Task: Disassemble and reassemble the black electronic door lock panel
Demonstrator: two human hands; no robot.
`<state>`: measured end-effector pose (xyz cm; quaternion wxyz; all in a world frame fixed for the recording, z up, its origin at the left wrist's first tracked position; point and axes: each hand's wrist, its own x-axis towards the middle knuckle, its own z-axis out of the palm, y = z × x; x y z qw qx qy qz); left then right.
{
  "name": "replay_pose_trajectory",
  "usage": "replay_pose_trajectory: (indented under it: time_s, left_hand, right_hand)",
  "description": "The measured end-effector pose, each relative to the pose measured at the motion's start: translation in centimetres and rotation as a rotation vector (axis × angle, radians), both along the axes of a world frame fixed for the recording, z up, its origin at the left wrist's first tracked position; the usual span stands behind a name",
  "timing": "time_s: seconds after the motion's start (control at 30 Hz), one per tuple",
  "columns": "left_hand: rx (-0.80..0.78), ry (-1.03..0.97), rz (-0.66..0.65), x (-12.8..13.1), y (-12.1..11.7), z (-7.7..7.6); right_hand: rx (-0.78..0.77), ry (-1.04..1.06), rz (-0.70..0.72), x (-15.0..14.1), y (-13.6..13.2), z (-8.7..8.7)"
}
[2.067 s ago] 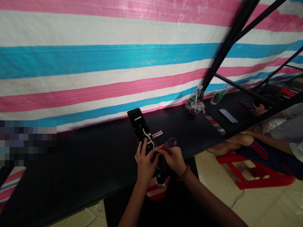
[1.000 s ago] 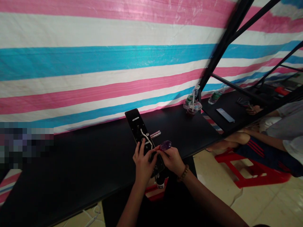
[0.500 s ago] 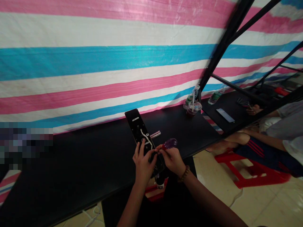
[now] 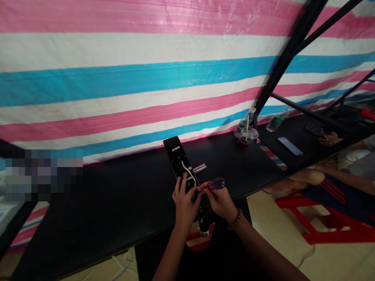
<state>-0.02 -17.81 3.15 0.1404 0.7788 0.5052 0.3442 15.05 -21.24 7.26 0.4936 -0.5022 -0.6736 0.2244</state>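
A long black panel (image 4: 173, 150), with a white cable and a small label on its upper face, lies slanted across the near edge of the black table. My left hand (image 4: 185, 203) steadies it, two fingers stretched over its face and the thumb and forefinger curled near the screwdriver's tip. My right hand (image 4: 223, 203), a beaded bracelet at the wrist, is closed round a screwdriver (image 4: 216, 184) with a purple and red handle. The screwdriver's tip is hidden by my fingers. A dark cylindrical part (image 4: 204, 228) with a pale end shows below the panel.
A clear tube-like piece (image 4: 200, 168) lies right of the panel on the table (image 4: 117, 203). Farther right stand a lidded cup with a straw (image 4: 249, 135), bottles (image 4: 275, 122) and a phone (image 4: 290, 146). Another person's hand (image 4: 331, 138) is beyond, above a red stool (image 4: 319, 230).
The whole scene has shifted to the right in view as my head turned slightly. Both hands, the panel and the screwdriver keep nearly the same arrangement.
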Motion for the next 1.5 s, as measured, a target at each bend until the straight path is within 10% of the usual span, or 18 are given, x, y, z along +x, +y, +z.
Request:
replay_pose_trajectory:
  time_s: [1.5]
  left_hand:
    - [-0.057,-0.012,0.005,-0.4,-0.8,0.5]
  right_hand:
    - [-0.085,0.069,-0.123,-1.0,-0.6,-0.7]
